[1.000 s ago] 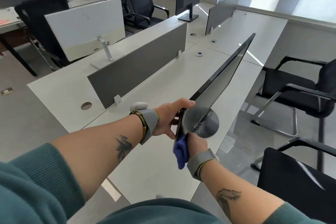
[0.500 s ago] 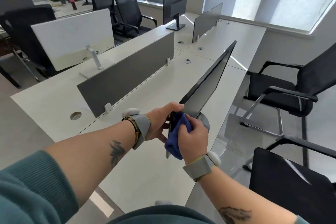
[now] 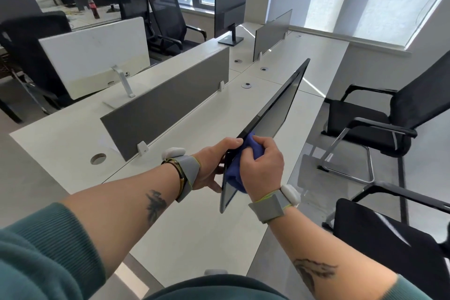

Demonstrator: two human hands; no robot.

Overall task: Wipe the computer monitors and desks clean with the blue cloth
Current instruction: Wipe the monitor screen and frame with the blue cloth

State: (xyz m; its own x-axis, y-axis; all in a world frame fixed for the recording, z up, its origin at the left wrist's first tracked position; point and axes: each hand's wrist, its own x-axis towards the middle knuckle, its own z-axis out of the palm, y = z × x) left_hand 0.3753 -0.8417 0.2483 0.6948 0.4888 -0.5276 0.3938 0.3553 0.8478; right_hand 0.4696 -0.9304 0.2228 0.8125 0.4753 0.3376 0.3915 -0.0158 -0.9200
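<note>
Closest to us, our green sleeves point(image 3: 36, 258) are pushed up and both forearms reach out over the pale desk point(image 3: 194, 231), each wrist in a grey strap. Our left hand point(image 3: 214, 163) grips the near edge of the black monitor point(image 3: 277, 114), thumb along its top and fingers curled behind it. Our right hand point(image 3: 264, 165) is closed round the bunched blue cloth point(image 3: 254, 147) and presses it against the screen at the near upper corner, just beside the left thumb. The monitor stands edge-on to us, leaning, its stand hidden behind our hands. A near chair point(image 3: 389, 238) sits by our right elbow, and a second chair point(image 3: 389, 114) stands farther along. Beyond the monitor a grey divider point(image 3: 165, 114) runs along the middle of the desk, with a white-backed monitor point(image 3: 97, 56) on its far side. Farther off a far monitor point(image 3: 230, 10) stands near the window, and a cola bottle point(image 3: 93, 8) stands at the far left
</note>
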